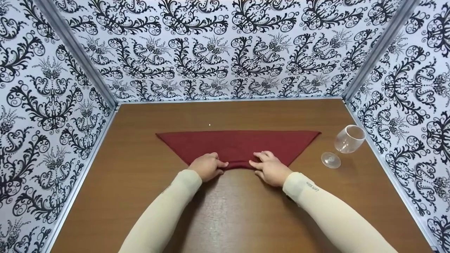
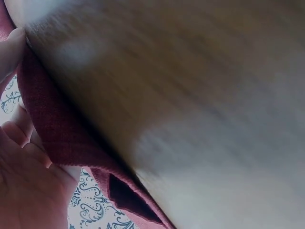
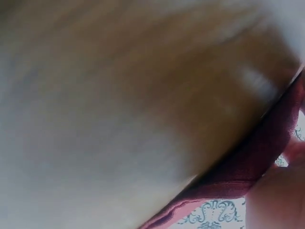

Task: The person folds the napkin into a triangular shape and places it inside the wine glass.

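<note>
A dark red cloth napkin [image 1: 239, 144] lies on the wooden table, its long straight edge at the back and a pointed corner at either end. Its near edge is folded over into a narrow band. My left hand [image 1: 206, 167] pinches the left part of that band. In the left wrist view, the cloth [image 2: 52, 119] passes between thumb and fingers. A little way to the right, my right hand [image 1: 270, 170] grips the same band, fingers on top and thumb at the near side. The right wrist view shows only part of that hand [image 3: 276, 195] beside the cloth.
To the right of the napkin a clear stemmed glass [image 1: 346, 140] stands on the brown table [image 1: 225, 211]. Patterned black-and-white walls [image 1: 218, 52] close in the table at the back and both sides, with grey metal posts at the corners.
</note>
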`<state>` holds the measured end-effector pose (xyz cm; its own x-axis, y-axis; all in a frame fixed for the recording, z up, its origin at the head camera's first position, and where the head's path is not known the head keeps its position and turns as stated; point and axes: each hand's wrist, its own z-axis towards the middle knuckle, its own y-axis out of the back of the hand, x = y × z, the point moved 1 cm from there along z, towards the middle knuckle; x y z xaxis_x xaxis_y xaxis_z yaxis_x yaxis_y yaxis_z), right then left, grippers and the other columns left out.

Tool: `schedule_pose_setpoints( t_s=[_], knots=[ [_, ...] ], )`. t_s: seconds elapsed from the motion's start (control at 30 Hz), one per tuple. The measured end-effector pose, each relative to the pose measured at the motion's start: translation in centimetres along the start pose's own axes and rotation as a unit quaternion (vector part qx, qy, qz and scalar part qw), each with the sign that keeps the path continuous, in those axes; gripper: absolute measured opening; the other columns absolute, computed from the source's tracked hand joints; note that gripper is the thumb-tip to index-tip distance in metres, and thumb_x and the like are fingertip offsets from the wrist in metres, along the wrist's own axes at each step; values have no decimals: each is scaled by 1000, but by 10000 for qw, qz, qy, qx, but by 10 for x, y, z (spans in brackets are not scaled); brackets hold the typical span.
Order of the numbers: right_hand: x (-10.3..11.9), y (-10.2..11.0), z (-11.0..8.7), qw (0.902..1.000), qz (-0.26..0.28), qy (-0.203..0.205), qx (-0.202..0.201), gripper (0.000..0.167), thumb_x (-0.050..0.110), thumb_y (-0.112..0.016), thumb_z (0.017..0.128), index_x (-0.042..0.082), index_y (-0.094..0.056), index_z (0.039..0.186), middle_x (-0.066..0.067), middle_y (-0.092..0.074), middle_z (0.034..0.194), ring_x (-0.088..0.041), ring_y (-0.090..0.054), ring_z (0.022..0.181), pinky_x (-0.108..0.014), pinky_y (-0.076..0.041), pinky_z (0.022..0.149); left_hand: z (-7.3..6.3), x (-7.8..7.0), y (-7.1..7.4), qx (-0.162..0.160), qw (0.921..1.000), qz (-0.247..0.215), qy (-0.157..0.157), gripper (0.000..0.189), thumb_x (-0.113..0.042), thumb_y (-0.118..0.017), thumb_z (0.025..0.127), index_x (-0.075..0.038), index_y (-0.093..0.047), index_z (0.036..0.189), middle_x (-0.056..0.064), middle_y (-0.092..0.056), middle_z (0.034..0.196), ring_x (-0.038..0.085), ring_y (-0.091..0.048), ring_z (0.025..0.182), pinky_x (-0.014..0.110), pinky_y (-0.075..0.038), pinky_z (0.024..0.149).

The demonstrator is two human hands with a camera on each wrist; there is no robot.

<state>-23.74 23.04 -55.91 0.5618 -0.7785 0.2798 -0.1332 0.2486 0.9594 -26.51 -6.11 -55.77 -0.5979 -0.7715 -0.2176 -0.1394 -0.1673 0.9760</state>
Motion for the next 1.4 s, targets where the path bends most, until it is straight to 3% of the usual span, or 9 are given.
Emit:
schedule_pose_setpoints(
  t_s=[0.23, 0.6, 0.7, 0.83, 0.93, 1.17, 1.4],
  knots=[
    [-5, -7, -1, 9945, -776, 398, -584, 40, 26, -70, 101, 19, -70, 141, -15, -60, 138, -39, -53, 120, -56, -45, 105, -1, -2, -1, -44, 9999, -27, 101, 41, -28, -79, 95, -36, -71, 134, 5, -65, 103, 26, -64, 87, 41, -57, 82],
    [-1, -5, 7, 9946, -763, 354, -612, 39, 22, -76, 97, 16, -74, 135, -9, -62, 105, -29, -54, 91, -42, -49, 82, 6, -12, 2, -362, 9990, 223, 150, 18, -27, -78, 96, -30, -85, 113, 1, -64, 94, 26, -63, 91, 41, -56, 84],
    [1, -4, 10, 9944, -764, 327, -649, 31, 19, -78, 95, 15, -79, 126, -7, -63, 99, -28, -56, 85, -40, -51, 76, 7, -16, 3, -344, 9988, 270, 215, 17, -26, -78, 96, -29, -85, 112, 0, -66, 96, 26, -65, 94, 42, -56, 85],
    [3, -3, 14, 9953, -704, 112, -648, 12, 20, -75, 98, 13, -84, 103, -4, -60, 94, -25, -56, 81, -38, -51, 71, 8, -22, 5, -392, 9984, 344, 196, 15, -22, -75, 97, -26, -85, 106, 0, -67, 95, 26, -67, 94, 43, -58, 85],
    [4, -3, 15, 9948, -771, 116, -658, 12, 18, -73, 99, 12, -83, 94, -3, -59, 91, -24, -55, 78, -38, -51, 70, 8, -24, 6, -444, 9984, 297, 190, 13, -19, -74, 98, -23, -85, 102, -1, -69, 96, 26, -69, 95, 41, -59, 86],
    [7, 0, 14, 9928, -978, 233, -649, 10, 8, -73, 96, 10, -82, 99, -4, -73, 90, -28, -65, 83, -40, -55, 80, 10, -21, 5, -247, 9969, -393, 641, 12, -18, -73, 99, -18, -84, 103, -1, -77, 104, 23, -73, 105, 41, -59, 95],
    [9, 3, 18, 9966, -175, -720, -357, 11, 7, -66, 101, 10, -77, 102, -5, -78, 100, -30, -70, 97, -46, -57, 92, 16, -18, 10, 212, 9771, -1503, 1491, 12, -17, -69, 101, -15, -81, 98, 0, -79, 102, 20, -72, 101, 42, -59, 93]
  ],
)
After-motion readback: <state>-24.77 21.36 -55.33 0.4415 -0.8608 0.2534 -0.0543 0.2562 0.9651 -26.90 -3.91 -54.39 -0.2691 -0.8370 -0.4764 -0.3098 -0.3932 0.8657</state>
